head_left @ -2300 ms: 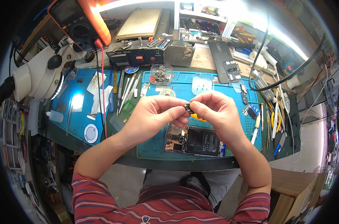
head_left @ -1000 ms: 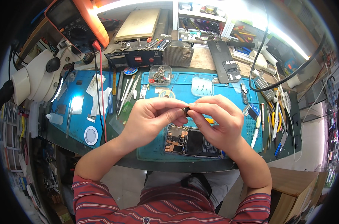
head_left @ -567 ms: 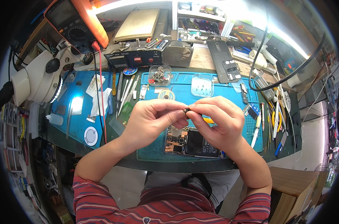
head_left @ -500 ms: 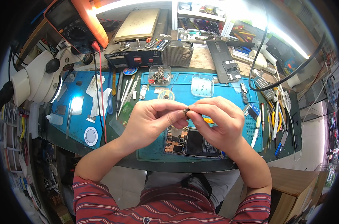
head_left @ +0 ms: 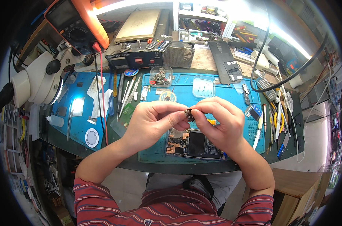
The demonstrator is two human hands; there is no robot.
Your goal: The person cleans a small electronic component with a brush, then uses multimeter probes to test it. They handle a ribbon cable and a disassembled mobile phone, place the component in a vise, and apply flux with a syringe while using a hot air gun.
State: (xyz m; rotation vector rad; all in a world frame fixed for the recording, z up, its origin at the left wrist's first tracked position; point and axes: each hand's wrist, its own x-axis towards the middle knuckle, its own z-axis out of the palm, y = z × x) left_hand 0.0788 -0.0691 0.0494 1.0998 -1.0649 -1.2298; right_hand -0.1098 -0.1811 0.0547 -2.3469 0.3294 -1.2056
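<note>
Though part-hidden, small dk pc. (head_left: 189, 116), type unclear, in pinch grip btwn both hands (head_left: 150, 120) (head_left: 223, 122), nr open phone (head_left: 196, 144).

Your shirt (head_left: 171, 216) is red with navy and white stripes, your small part (head_left: 189, 115) is dark, your opened phone (head_left: 196, 143) is black with copper-coloured patches, and before you the work mat (head_left: 184, 86) is blue, the multimeter (head_left: 78, 32) orange and black, its leads (head_left: 103, 94) red and black, the microscope (head_left: 35, 81) white.

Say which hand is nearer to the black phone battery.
The right hand, over the far right corner of the battery; the left hand is farther, off to its left.
</note>
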